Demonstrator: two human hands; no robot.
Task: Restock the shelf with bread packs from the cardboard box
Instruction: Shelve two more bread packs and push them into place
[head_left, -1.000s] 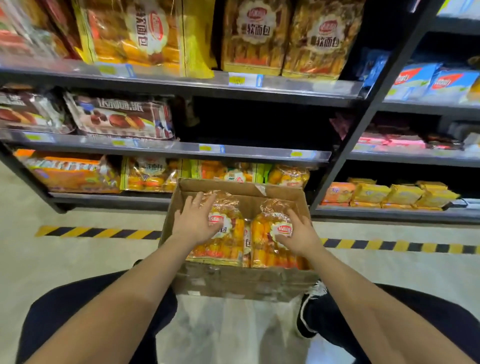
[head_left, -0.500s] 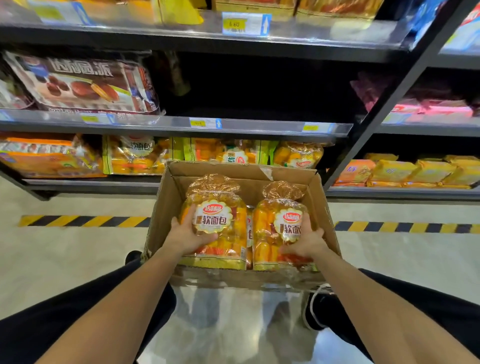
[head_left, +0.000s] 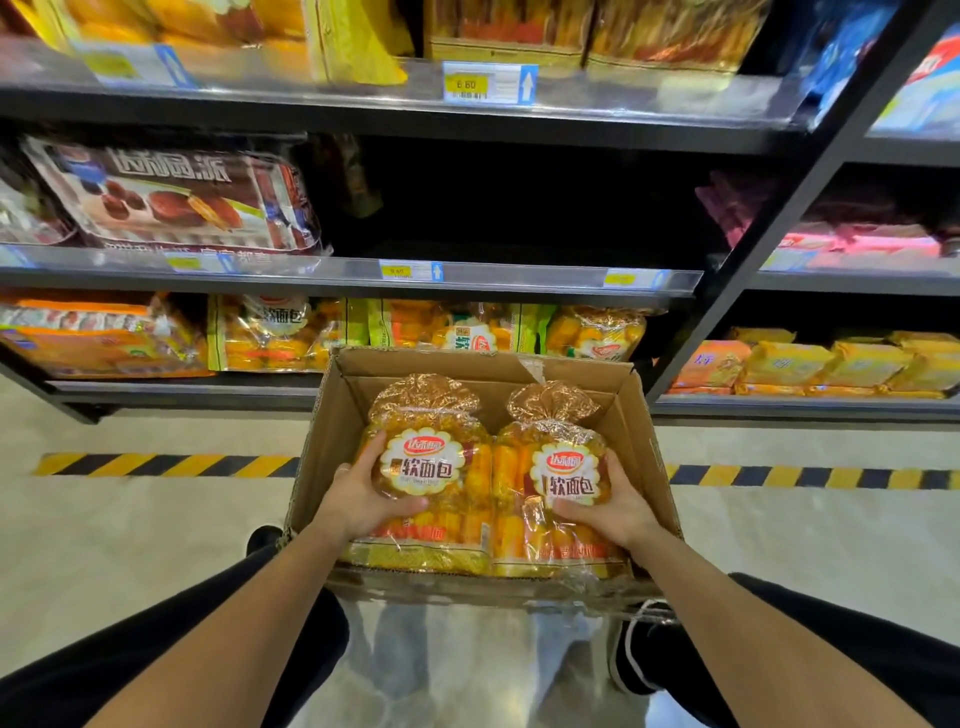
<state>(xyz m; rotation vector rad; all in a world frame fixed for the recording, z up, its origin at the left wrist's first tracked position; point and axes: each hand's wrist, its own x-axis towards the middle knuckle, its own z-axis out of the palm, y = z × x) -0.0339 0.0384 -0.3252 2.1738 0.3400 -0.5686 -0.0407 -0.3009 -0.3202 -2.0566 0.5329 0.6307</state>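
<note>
Inside the open brown cardboard box (head_left: 631, 415) on the pale floor, two clear plastic bread packs full of yellow-orange rolls stand side by side, touching, each gathered at the top into a crinkled golden twist. The left bread pack (head_left: 441, 483) is gripped by the left hand (head_left: 358, 499), whose palm presses the pack's outer left side while the thumb lies across the front just below the round white label. The right bread pack (head_left: 550, 499) is gripped by the right hand (head_left: 618, 506) in the mirrored way, fingers curled over its lower front and palm on its outer right side. Beyond the box runs a yellow-and-black striped floor line (head_left: 166, 465), and behind that the dark metal shelf (head_left: 519, 283), whose lowest tier already carries similar yellow bread bags (head_left: 275, 332), while the middle tier directly above the box shows only darkness.
</note>
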